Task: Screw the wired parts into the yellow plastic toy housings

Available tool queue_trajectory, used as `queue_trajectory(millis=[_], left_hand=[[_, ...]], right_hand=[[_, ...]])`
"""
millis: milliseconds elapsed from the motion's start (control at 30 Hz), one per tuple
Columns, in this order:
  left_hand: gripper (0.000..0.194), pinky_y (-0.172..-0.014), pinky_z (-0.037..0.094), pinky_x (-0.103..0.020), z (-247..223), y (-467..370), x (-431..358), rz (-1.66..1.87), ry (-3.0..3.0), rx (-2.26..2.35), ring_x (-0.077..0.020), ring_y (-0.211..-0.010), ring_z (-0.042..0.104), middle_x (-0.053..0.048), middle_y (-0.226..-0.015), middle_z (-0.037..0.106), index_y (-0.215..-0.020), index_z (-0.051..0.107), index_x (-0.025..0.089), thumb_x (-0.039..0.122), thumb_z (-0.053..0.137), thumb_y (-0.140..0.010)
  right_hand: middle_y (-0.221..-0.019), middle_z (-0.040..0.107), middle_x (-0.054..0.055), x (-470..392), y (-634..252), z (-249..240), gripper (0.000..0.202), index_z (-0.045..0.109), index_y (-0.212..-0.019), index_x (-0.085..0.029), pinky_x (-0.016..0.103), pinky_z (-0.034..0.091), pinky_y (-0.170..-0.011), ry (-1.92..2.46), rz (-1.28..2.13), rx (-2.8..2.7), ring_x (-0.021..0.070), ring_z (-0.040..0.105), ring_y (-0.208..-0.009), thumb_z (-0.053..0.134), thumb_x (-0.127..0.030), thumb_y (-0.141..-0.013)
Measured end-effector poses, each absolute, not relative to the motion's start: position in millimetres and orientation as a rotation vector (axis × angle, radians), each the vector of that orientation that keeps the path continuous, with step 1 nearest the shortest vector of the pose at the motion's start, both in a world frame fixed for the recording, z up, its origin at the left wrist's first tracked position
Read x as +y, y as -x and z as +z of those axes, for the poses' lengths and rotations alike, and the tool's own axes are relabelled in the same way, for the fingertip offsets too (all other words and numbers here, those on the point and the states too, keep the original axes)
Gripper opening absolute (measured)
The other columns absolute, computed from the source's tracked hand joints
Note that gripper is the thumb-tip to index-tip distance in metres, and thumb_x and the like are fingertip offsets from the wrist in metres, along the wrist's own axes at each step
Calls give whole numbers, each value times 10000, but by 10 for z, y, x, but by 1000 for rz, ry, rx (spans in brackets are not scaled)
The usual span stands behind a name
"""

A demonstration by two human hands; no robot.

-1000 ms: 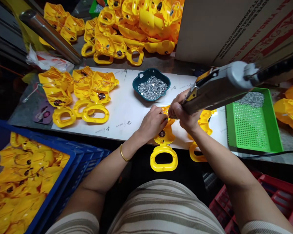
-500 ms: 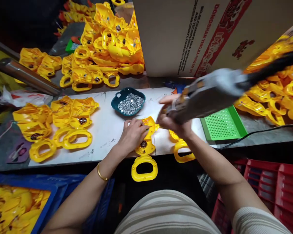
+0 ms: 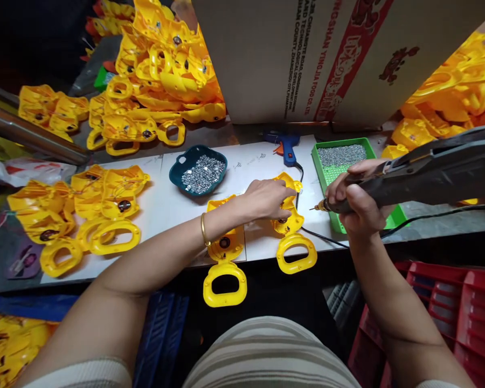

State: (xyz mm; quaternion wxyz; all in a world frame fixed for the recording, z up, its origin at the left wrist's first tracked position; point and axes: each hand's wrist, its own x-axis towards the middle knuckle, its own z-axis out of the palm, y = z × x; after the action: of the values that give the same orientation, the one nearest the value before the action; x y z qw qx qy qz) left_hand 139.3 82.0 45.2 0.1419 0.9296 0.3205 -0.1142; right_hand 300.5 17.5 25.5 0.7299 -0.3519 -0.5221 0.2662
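Yellow plastic shell (image 3: pixel 291 223) with loop handle, flat on white board at near edge, handle overhanging toward body, upper part under left hand (image 3: pixel 267 198). Dark electric screwdriver (image 3: pixel 420 175) gripped in right hand (image 3: pixel 358 202), lying near level, tip pointing left, just beside shell, over green tray's edge.

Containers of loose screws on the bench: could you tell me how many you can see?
2. A teal dish sits left of the left hand; a green tray lies behind the right hand, which grips the screwdriver. More may be hidden.
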Motion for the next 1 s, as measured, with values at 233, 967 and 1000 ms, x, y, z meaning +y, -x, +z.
queue_trajectory(millis=[233, 967, 1000], left_hand=[[511, -661, 401, -296, 583, -1452, 882, -603, -2690, 879, -242, -894, 634, -94, -1072, 688, -1358, 532, 262, 357, 597, -861], [331, -650, 372, -315, 579, -1556, 975, -866, -2652, 1085, -234, -774, 600, -137, -927, 696, -1113, 715, 177, 261, 590, -819], [335, -646, 371, -316, 573, -1568, 985, -867, -2670, 1051, -232, -767, 597, -141, -919, 694, -1117, 716, 173, 244, 589, -816]], right_hand=[[-516, 443, -35, 110, -3157, 253, 211, 616, -873, -285, 320, 343, -395, 801, 585, -1064, 147, 419, -377, 697, -451, -770], [-530, 454, -62, 34, -3183, 225, 331, 554, -839, -237, 272, 387, -381, 891, 633, -1003, 108, 451, -386, 746, -460, -687], [-530, 452, -63, 33, -3183, 215, 338, 550, -843, -238, 276, 387, -383, 905, 633, -1005, 110, 449, -385, 742, -467, -684]])
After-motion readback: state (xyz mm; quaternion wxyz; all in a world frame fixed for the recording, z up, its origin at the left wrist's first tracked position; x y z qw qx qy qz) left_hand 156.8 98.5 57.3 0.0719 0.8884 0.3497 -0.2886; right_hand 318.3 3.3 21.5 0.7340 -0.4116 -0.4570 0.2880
